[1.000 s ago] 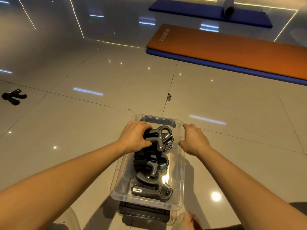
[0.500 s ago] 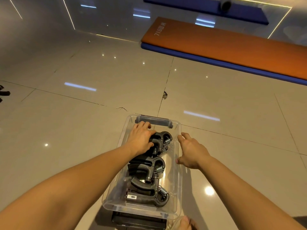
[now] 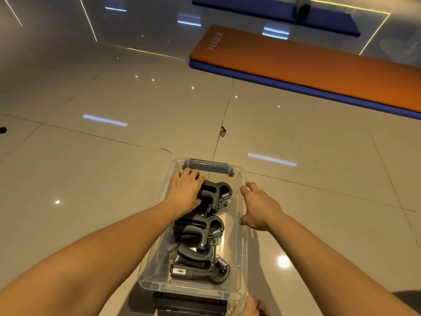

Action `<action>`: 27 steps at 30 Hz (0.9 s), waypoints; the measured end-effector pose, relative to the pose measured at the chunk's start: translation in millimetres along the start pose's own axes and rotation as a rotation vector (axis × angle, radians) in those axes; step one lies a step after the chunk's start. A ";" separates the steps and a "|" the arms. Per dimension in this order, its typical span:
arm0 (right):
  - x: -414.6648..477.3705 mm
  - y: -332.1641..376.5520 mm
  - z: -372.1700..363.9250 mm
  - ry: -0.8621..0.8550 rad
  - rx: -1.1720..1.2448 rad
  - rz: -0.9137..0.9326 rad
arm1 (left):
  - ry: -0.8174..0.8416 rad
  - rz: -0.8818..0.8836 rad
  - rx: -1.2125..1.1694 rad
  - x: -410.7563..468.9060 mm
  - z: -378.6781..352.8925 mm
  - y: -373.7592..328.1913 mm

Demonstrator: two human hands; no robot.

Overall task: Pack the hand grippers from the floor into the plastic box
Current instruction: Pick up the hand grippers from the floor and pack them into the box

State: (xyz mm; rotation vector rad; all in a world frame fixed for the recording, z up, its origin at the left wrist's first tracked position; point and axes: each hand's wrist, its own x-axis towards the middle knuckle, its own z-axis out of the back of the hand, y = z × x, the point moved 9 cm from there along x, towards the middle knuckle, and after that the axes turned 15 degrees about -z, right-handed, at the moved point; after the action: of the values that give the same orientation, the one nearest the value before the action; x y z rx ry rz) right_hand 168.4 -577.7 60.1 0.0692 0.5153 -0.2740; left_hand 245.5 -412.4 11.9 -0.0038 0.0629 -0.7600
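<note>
A clear plastic box (image 3: 242,252) stands on the tiled floor in front of me. Several dark grey hand grippers with steel springs lie inside it in a row: a far one (image 3: 217,192), a middle one (image 3: 200,229) and a near one (image 3: 200,271). My left hand (image 3: 185,193) is inside the box at its far left corner. Its palm and fairly straight fingers press on the far gripper's handles. My right hand (image 3: 259,209) rests against the box's right rim with its fingers extended. At the left frame edge a dark piece (image 3: 2,130) of another gripper lies on the floor.
A black lid (image 3: 189,304) lies under the box's near end, and my toes (image 3: 252,306) are beside it. An orange mat (image 3: 319,71) on a blue one lies far right, with another blue mat (image 3: 273,17) behind. A chipped tile joint (image 3: 222,132) is ahead.
My left hand slid toward the far end of the box and its fingers straightened over the far gripper. My right hand opened along the right rim. The view shifted right.
</note>
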 end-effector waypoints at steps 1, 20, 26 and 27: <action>0.2 -0.3 -0.1 0.000 -0.001 0.000 | 0.005 0.000 0.009 -0.7 -0.1 0.6; -44.4 90.1 72.8 -0.163 0.216 0.068 | -0.063 0.155 -0.076 -97.7 139.1 69.5; -110.8 203.6 126.5 -0.206 0.388 0.265 | -0.073 0.347 -0.068 -200.2 230.1 134.0; -123.6 225.1 133.0 -0.208 0.407 0.305 | -0.082 0.373 -0.088 -220.9 244.7 141.6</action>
State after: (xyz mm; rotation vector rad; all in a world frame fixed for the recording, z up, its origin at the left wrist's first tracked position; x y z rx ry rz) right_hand 190.7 -349.3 236.2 0.5056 0.2304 -0.0818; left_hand 197.6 -162.3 264.7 -0.1042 0.0175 -0.3835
